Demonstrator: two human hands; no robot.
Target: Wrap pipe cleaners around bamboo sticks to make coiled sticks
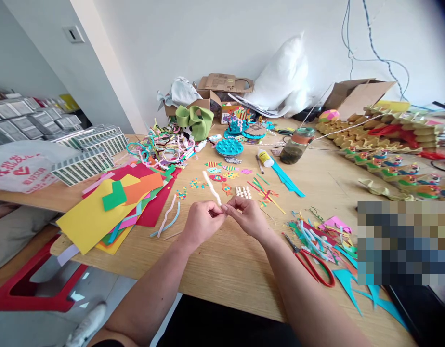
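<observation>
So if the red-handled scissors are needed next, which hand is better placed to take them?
Probably the right hand: the scissors lie beside the right forearm, while the left hand would have to cross it. Both hands meet at the white strip.

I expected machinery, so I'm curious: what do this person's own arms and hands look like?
The left hand and right hand are ordinary human hands, with no gloves or watch visible. Both forearms are bare; black clothing shows between them.
</observation>
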